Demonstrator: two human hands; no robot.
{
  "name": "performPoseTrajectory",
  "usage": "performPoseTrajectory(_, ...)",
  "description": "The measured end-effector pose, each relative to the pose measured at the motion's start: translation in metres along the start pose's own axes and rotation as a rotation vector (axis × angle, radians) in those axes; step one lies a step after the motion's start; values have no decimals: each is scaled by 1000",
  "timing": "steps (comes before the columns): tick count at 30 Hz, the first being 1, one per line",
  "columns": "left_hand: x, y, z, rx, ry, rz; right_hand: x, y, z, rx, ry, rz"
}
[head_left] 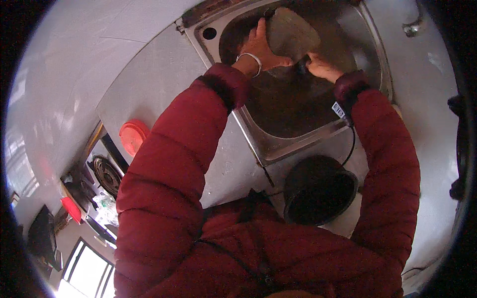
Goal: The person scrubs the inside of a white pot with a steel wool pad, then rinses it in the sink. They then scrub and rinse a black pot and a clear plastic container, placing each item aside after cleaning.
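A metal sink [257, 149] lies before me, its basin dark inside. In it a greyish, rounded flat thing [292, 31], too blurred to name, stands tilted near the far side. My left hand [261, 48], with a white bracelet at the wrist, is spread at the left edge of this thing, thumb pointing right below it. My right hand [321, 66] is curled at its lower right, around a small dark object [303, 65] that I cannot identify. Whether the left fingers press on the grey thing is hard to tell.
A black round container [320, 190] stands between the sink and my body. On the left are a red plastic lid or bowl [133, 137], a stove burner [106, 173] and a clear plastic bag [106, 208]. A tap [411, 29] shows at the upper right. A cable hangs by my right sleeve.
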State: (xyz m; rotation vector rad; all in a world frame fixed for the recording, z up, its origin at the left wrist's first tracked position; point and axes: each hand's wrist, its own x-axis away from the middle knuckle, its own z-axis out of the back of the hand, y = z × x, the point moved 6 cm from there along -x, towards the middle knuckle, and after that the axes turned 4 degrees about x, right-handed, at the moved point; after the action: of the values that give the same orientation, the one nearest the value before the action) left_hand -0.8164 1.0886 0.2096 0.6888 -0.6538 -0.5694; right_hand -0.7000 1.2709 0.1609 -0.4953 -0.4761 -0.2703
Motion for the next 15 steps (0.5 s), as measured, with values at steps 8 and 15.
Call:
performPoseTrajectory(8, -29, -40, -82, 132, -50, 145, 27, 14, -29, 238, 61, 159)
performPoseTrajectory(15, -24, -35, -96, 379, -193, -105, 49, -62, 41, -585, -146, 61)
